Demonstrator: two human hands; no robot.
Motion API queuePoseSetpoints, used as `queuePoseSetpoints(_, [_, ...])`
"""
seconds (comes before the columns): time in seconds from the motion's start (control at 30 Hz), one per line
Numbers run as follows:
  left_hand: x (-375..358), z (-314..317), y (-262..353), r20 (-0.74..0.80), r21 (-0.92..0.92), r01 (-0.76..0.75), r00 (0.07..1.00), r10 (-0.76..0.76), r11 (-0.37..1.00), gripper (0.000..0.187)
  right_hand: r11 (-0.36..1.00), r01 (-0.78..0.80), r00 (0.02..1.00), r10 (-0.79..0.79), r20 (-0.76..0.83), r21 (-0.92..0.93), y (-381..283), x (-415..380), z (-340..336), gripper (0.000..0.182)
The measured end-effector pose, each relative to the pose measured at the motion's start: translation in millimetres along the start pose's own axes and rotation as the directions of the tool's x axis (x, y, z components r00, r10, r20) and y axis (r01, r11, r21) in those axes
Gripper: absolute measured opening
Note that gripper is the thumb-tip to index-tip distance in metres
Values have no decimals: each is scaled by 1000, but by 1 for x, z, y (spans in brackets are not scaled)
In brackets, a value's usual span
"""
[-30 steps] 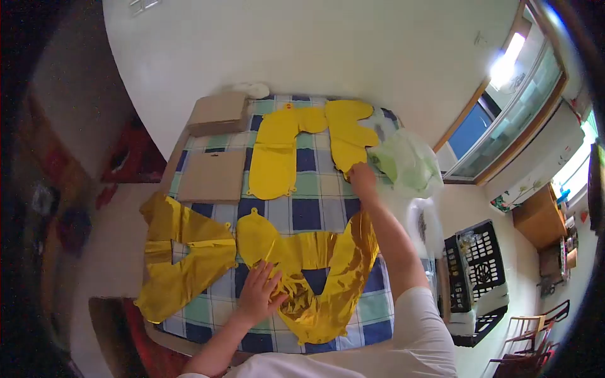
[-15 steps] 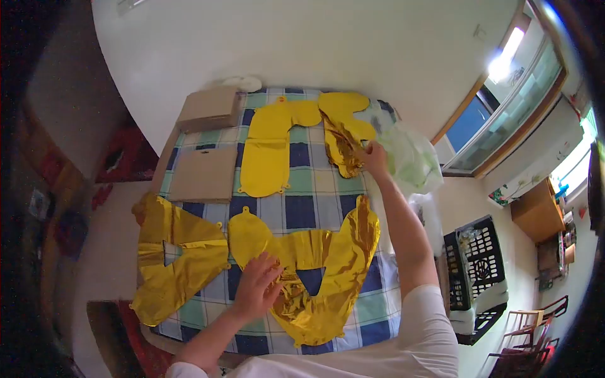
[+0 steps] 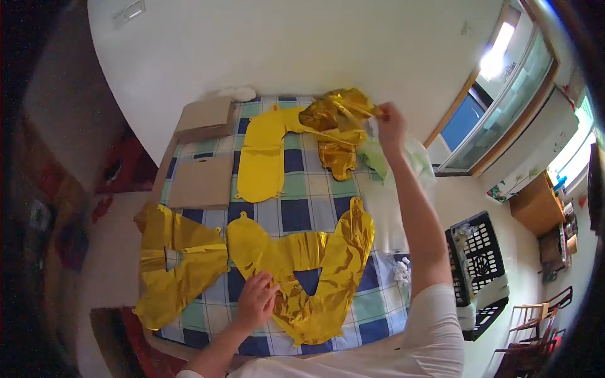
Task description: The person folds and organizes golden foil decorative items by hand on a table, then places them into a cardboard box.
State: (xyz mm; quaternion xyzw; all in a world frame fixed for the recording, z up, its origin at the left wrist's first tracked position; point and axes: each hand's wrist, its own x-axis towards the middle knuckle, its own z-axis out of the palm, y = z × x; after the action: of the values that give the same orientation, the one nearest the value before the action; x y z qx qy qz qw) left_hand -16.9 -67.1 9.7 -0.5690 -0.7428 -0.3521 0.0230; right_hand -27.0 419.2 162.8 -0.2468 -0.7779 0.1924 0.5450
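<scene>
Several flat gold foil balloons lie on a checked bedsheet. My right hand (image 3: 392, 126) pinches the edge of the crumpled foil balloon (image 3: 343, 116) at the far end, holding part of it raised and folded over. My left hand (image 3: 257, 301) rests open, fingers against the left side of the near foil balloon (image 3: 337, 264), which has a triangular hole. To its left lies another foil balloon (image 3: 183, 268) with a smaller hole. Beyond them, a smooth yellow foil balloon (image 3: 261, 164) curves toward the one in my right hand and partly meets it.
A cardboard box (image 3: 203, 118) and a flat cardboard piece (image 3: 201, 183) lie along the left of the bed (image 3: 242, 345). Translucent plastic (image 3: 394, 208) lies along the right edge. A black crate (image 3: 482, 255) stands on the floor to the right, with chairs (image 3: 535, 321) beyond.
My right hand has moved up and away, lifting the far foil balloon's edge and folding its side over. My left hand stays on the near foil balloon, slightly lower in view.
</scene>
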Motion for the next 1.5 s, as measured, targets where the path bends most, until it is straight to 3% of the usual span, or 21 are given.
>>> queuePoseSetpoints(0.03, [-3,-3,1,-2,20,10,1000,-10,1000,29,962,207,973,-183,142,-177,9,-3,0,10])
queuePoseSetpoints(0.13, [-1,-9,-3,-20,50,9,1000,-8,999,29,994,-17,994,5,-106,-107,-28,23,-26,10])
queuePoseSetpoints(0.17, [-2,-9,-1,-21,50,13,1000,-12,999,30,998,63,989,-59,-134,23,-16,38,-25,11])
queuePoseSetpoints(0.23, [4,-6,2,-38,17,24,999,-23,1000,31,981,184,978,-176,-107,65,-13,60,-22,9])
queuePoseSetpoints(0.3, [8,-7,-1,-55,14,11,998,-10,1000,31,981,194,976,-195,-100,-16,-19,77,-26,9])
queuePoseSetpoints(0.37, [5,-4,1,-73,19,-1,997,2,1000,31,970,91,989,-114,-91,-226,-55,94,-46,10])
queuePoseSetpoints(0.47, [-7,0,2,-54,55,-16,998,19,998,31,990,75,965,-103,-241,-123,-83,110,-60,11])
queuePoseSetpoints(0.5, [-9,1,1,-65,52,-18,998,21,999,30,964,235,913,-264,-310,-128,-87,121,-63,11])
queuePoseSetpoints(0.6, [-19,-1,1,-50,47,-22,998,25,999,30,949,194,966,-229,-117,-250,-92,122,-71,13])
queuePoseSetpoints(0.7, [-20,2,2,-18,66,-6,1000,7,998,30,974,143,988,-151,-34,-174,-85,125,-68,16])
queuePoseSetpoints(0.8, [-25,4,-3,31,88,-4,1000,1,996,29,881,401,911,-411,13,-252,-133,65,-78,11])
queuePoseSetpoints(0.87, [-26,7,-8,37,96,-22,999,18,995,29,730,529,835,-540,111,-433,-162,12,-92,12])
queuePoseSetpoints(0.93, [-27,10,-11,31,97,-11,999,8,995,29,723,567,823,-518,234,-394,-174,-39,-107,12])
queuePoseSetpoints(1.0, [-30,10,-11,40,96,-3,999,-1,995,29,843,508,819,-411,400,-174,-149,-99,-109,20])
queuePoseSetpoints(1.07, [-38,7,-7,72,92,8,997,-15,996,29,884,456,792,-349,501,-105,-158,-144,-117,21])
queuePoseSetpoints(1.13, [-29,6,-8,84,82,17,996,-24,997,30,970,231,702,-215,679,69,-143,-234,-121,22])
queuePoseSetpoints(1.17, [-25,5,-10,89,76,19,996,-26,997,30,974,218,669,-194,718,60,-146,-266,-126,22])
queuePoseSetpoints(1.4, [-25,2,-25,83,94,-3,997,-5,996,29,986,21,481,-153,863,163,-186,-389,-156,18])
queuePoseSetpoints(1.43, [-24,2,-25,85,98,-3,996,-5,995,29,979,48,467,-197,862,197,-195,-383,-159,19])
queuePoseSetpoints(1.5, [-25,1,-25,88,92,-5,996,-3,996,28,983,-53,510,-126,851,177,-199,-375,-156,22])
